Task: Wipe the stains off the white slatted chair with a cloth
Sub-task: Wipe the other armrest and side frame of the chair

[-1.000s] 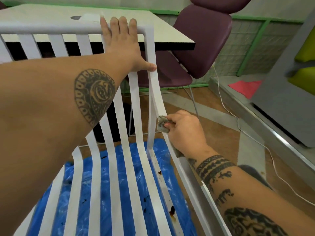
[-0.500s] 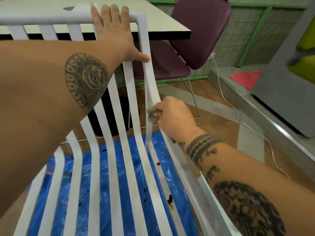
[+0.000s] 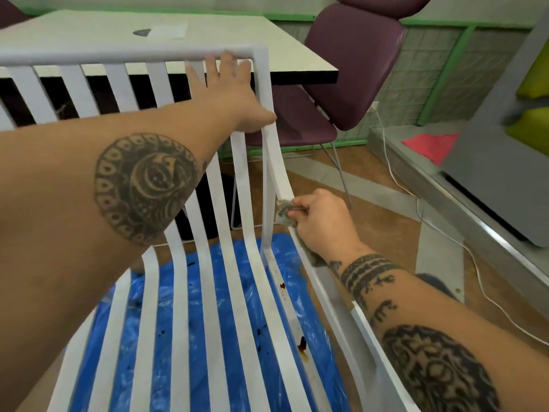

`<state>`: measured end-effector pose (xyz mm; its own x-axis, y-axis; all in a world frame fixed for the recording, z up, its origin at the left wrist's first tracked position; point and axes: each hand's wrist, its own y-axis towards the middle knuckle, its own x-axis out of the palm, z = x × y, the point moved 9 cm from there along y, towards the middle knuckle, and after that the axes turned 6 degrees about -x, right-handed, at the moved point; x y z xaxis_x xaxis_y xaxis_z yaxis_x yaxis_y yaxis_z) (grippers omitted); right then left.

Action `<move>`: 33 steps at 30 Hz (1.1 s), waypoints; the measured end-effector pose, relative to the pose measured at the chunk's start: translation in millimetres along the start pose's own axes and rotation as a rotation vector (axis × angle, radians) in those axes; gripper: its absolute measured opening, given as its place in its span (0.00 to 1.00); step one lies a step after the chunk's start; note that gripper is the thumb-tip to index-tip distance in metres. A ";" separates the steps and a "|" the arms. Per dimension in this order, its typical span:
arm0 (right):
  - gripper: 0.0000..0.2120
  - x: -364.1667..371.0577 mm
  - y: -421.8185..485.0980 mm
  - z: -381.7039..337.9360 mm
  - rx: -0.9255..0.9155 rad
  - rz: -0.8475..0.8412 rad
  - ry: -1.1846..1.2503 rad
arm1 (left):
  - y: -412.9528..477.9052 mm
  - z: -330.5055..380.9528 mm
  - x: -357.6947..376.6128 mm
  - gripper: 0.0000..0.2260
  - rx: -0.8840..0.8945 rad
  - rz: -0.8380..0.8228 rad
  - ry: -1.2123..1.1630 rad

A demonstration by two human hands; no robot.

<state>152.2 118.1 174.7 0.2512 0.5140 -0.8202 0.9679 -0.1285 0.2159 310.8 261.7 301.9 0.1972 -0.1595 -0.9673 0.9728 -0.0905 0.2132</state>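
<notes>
- Right hand (image 3: 319, 221) fingers (image 3: 300, 205) pinch a crumpled grey cloth (image 3: 285, 214) against the right side rail of the white slatted chair (image 3: 208, 263).
- Left hand (image 3: 231, 96) lies flat on the backrest's top right corner, fingers (image 3: 225, 62) spread, gripping nothing.
- Dark stains (image 3: 302, 344) dot the seat's right edge.
- Blue plastic sheet (image 3: 190, 337) covers the floor beneath.

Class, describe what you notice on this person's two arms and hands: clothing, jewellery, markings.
Both arms are bare, with no sleeves, gloves, watch or rings in view. The left forearm has a round dark mandala-style tattoo. The right arm has a patterned dark band tattoo near the wrist, small dark figures below it, and another round mandala tattoo further up. The left hand and right hand are unmarked.
</notes>
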 end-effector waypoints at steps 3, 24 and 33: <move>0.09 -2.6 -7.3 1.1 0.027 -0.034 -0.024 | -57.6 14.4 47.5 0.38 -0.029 -0.176 -0.300; 0.08 -50.1 -159.2 7.5 0.105 -0.151 0.008 | -306.9 46.4 121.9 0.10 -0.600 -0.727 -1.276; 0.07 -62.7 -211.0 14.0 0.117 -0.146 0.027 | -377.3 52.1 120.0 0.20 -0.533 -0.823 -1.123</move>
<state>-67.7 101.0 173.2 0.1093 0.5571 -0.8233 0.9885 -0.1479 0.0311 -38.9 225.5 112.5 -0.3686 -0.9208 -0.1277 0.7396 -0.2073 -0.6404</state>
